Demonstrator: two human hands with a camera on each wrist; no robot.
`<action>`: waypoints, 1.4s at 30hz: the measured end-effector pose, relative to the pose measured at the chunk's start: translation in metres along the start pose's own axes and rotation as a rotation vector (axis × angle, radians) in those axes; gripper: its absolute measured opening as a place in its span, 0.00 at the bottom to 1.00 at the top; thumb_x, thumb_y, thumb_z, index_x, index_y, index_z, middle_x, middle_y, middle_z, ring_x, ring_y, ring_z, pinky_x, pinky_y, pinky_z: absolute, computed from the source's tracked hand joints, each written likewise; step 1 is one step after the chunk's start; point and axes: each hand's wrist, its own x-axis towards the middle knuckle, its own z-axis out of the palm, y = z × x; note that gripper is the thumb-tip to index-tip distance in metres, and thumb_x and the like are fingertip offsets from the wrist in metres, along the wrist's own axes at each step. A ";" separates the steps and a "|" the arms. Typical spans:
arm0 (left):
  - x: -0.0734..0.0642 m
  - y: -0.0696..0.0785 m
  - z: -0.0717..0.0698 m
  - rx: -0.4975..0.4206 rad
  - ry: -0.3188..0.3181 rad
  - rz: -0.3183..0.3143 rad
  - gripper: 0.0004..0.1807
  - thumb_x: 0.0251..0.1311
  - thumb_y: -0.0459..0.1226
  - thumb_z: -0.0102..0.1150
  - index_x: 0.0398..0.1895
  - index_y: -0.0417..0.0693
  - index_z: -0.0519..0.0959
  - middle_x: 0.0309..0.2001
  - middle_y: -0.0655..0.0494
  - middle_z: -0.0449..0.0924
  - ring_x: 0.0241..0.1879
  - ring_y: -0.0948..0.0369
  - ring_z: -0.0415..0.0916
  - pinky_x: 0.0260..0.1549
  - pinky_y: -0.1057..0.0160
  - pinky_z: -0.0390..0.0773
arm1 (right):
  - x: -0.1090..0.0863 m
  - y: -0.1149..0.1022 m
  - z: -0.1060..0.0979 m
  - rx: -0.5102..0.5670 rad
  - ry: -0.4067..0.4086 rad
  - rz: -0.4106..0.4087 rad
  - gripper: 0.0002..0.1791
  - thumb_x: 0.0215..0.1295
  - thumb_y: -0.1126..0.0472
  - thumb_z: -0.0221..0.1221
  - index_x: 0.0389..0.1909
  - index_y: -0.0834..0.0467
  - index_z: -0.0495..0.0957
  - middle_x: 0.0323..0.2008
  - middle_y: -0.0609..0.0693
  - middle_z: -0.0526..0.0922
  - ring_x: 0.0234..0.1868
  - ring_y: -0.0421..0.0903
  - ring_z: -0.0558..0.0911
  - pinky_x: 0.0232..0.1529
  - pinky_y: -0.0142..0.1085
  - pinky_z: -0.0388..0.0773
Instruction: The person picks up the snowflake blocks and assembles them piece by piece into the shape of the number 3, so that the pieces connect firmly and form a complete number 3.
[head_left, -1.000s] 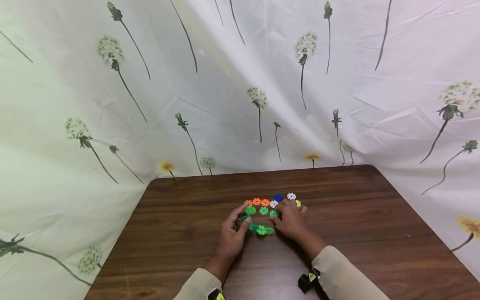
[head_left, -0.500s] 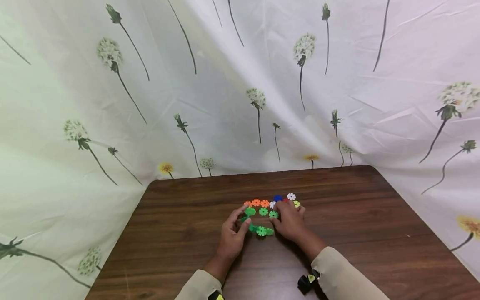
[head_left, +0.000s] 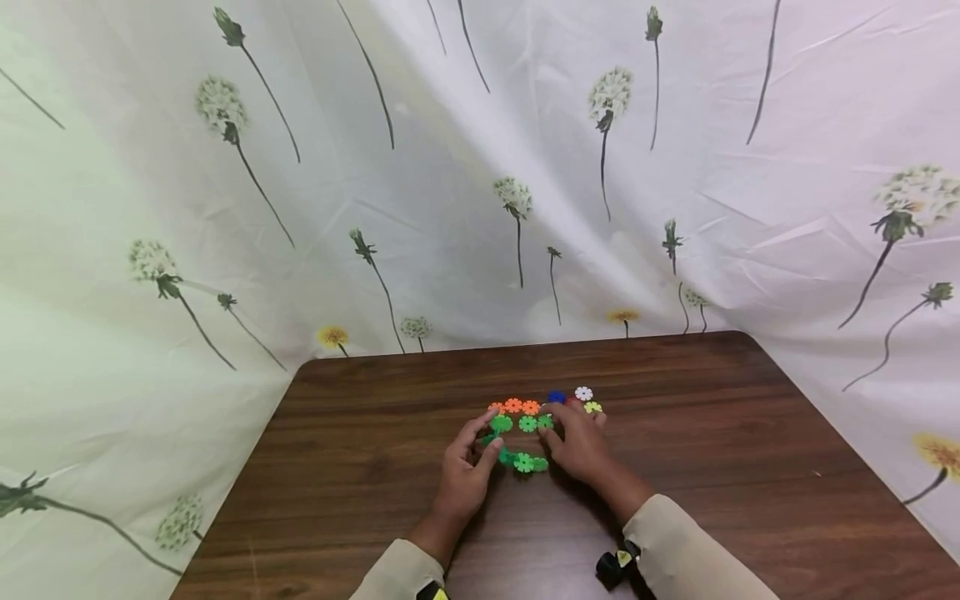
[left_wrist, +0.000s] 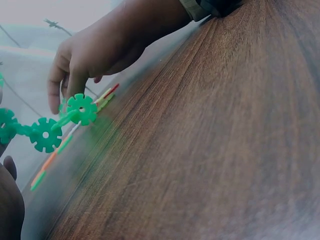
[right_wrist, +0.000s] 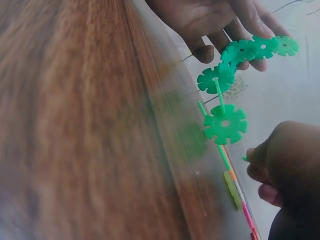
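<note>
My left hand holds a chain of linked green notched discs, its thumb and fingers around the chain's far-left part. In the right wrist view, this chain hangs above the table from the left fingers. To the right, my right hand pinches a single green interlocking disc; only a sliver of it shows between the fingertips in the right wrist view. Between the hands, another loose green disc lies flat. The left wrist view catches the chain's end disc in front of the right hand.
Behind the hands lie orange discs, a blue disc, a white disc and a yellow disc. A red one is partly hidden by the right hand. The brown wooden table meets a flower-printed cloth at its far edge.
The right hand has shifted slightly left, and its fingers have taken hold of a green disc that lay flat by them. The left hand and its chain stay in place.
</note>
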 end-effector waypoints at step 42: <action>0.002 -0.002 0.001 0.014 0.045 0.064 0.23 0.73 0.25 0.65 0.70 0.34 0.80 0.57 0.37 0.86 0.45 0.71 0.78 0.36 0.66 0.80 | -0.010 -0.047 -0.013 0.447 0.022 -0.189 0.17 0.78 0.66 0.62 0.64 0.64 0.83 0.40 0.56 0.89 0.41 0.49 0.86 0.42 0.32 0.81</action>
